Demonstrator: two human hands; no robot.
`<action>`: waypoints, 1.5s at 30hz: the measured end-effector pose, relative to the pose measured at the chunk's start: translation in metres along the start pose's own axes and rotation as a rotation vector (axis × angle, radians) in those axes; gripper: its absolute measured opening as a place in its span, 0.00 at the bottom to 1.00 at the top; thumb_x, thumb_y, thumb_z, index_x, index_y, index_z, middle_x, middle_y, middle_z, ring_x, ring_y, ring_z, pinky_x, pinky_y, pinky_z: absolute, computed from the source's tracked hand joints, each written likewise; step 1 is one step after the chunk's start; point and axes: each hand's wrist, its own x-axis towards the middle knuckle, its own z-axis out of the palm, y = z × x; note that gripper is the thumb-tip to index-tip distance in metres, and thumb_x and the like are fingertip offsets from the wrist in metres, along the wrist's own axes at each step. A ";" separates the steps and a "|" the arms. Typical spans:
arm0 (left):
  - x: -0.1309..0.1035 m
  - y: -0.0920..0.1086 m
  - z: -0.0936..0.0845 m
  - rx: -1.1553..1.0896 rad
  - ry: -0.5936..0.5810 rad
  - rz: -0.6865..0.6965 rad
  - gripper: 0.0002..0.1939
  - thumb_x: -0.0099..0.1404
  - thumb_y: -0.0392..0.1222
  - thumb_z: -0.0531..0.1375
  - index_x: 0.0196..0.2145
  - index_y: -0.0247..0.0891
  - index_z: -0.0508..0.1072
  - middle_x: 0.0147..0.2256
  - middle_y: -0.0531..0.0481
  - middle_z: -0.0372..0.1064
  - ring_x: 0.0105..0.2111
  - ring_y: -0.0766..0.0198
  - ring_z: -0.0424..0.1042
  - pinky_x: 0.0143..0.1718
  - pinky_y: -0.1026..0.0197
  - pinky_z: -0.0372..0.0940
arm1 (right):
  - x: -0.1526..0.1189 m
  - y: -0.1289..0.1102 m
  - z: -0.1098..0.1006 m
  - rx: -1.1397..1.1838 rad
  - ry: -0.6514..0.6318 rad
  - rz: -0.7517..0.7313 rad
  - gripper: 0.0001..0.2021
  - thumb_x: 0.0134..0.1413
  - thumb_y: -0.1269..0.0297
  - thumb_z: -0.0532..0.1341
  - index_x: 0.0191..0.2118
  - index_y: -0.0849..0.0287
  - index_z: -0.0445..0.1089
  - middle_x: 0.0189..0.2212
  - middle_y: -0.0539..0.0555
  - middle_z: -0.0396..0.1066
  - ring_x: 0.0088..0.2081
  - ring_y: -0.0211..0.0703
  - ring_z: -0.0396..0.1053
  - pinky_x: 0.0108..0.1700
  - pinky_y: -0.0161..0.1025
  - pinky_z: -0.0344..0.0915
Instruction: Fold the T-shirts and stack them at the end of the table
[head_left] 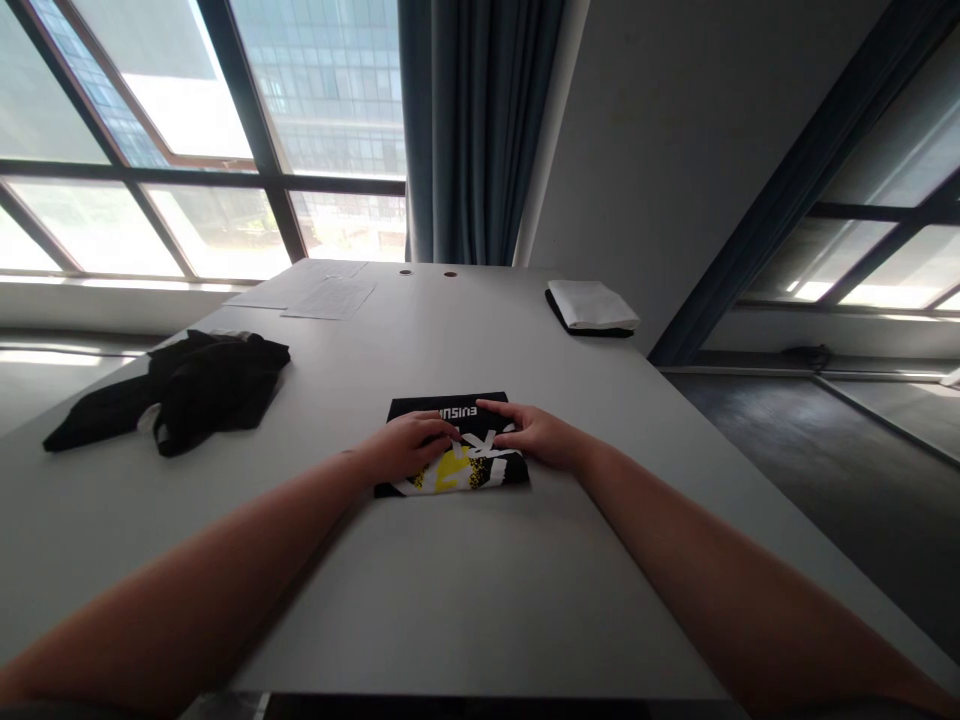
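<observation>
A black folded garment, most likely a T-shirt, lies flat in front of me as a neat rectangle. White lettering and a yellow and white print show on its upper face. My left hand rests over its left part, fingers stretched across the print. From the right side, my right hand touches the cloth with index finger and thumb spread apart. Parts of the lettering are hidden under the fingers. Neither hand grips the fabric.
On the white table, a crumpled black garment lies at left. A folded white cloth sits on a folded black one at the far right. Paper sheets lie near the back edge, by two round holes.
</observation>
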 end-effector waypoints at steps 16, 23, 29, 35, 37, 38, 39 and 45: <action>-0.003 0.013 0.000 0.292 0.073 -0.041 0.16 0.74 0.46 0.53 0.50 0.45 0.79 0.45 0.46 0.75 0.46 0.54 0.74 0.52 0.51 0.68 | 0.001 0.001 -0.001 0.009 0.027 -0.017 0.40 0.51 0.67 0.72 0.70 0.51 0.63 0.49 0.52 0.80 0.46 0.45 0.78 0.52 0.43 0.74; -0.011 0.027 0.002 0.305 -0.167 0.198 0.28 0.79 0.55 0.45 0.71 0.45 0.60 0.71 0.46 0.56 0.69 0.53 0.57 0.71 0.49 0.48 | -0.001 -0.001 -0.003 -0.050 0.027 -0.012 0.40 0.53 0.66 0.72 0.70 0.54 0.62 0.43 0.52 0.81 0.39 0.42 0.78 0.46 0.39 0.75; -0.011 0.023 0.005 0.287 -0.302 0.070 0.32 0.80 0.58 0.36 0.75 0.45 0.49 0.75 0.50 0.40 0.74 0.58 0.40 0.73 0.50 0.38 | 0.001 0.001 -0.003 -0.043 0.033 -0.028 0.39 0.52 0.65 0.72 0.70 0.52 0.63 0.46 0.52 0.81 0.40 0.42 0.77 0.46 0.39 0.74; -0.011 0.016 0.014 0.341 -0.217 -0.003 0.33 0.80 0.60 0.35 0.74 0.47 0.51 0.75 0.49 0.39 0.75 0.57 0.39 0.73 0.48 0.36 | 0.002 0.003 -0.001 -0.084 0.076 -0.051 0.38 0.53 0.65 0.71 0.69 0.54 0.63 0.44 0.52 0.81 0.39 0.42 0.78 0.47 0.41 0.74; -0.010 0.016 0.013 0.342 -0.212 -0.009 0.33 0.79 0.60 0.36 0.74 0.47 0.51 0.75 0.49 0.39 0.74 0.57 0.40 0.73 0.48 0.36 | 0.001 0.001 0.000 -0.053 0.076 -0.054 0.37 0.53 0.64 0.71 0.69 0.55 0.64 0.45 0.53 0.81 0.41 0.43 0.78 0.50 0.42 0.74; -0.010 0.016 0.012 0.342 -0.208 -0.015 0.33 0.79 0.60 0.37 0.74 0.47 0.51 0.75 0.49 0.39 0.74 0.56 0.40 0.73 0.47 0.36 | 0.001 -0.001 0.000 -0.040 0.079 -0.054 0.37 0.52 0.64 0.71 0.68 0.55 0.65 0.46 0.53 0.81 0.42 0.44 0.78 0.51 0.43 0.74; -0.009 0.016 0.011 0.341 -0.203 -0.022 0.33 0.79 0.60 0.38 0.74 0.47 0.52 0.75 0.50 0.39 0.74 0.55 0.41 0.73 0.47 0.37 | 0.000 -0.002 0.001 -0.030 0.083 -0.052 0.37 0.52 0.64 0.72 0.68 0.55 0.65 0.46 0.53 0.81 0.42 0.44 0.78 0.51 0.44 0.73; -0.009 0.009 0.010 0.314 -0.162 -0.012 0.31 0.80 0.58 0.40 0.74 0.48 0.54 0.74 0.49 0.40 0.74 0.52 0.43 0.73 0.42 0.40 | 0.000 -0.004 0.001 0.027 0.080 -0.031 0.38 0.51 0.63 0.72 0.68 0.53 0.65 0.48 0.54 0.80 0.45 0.47 0.79 0.51 0.46 0.75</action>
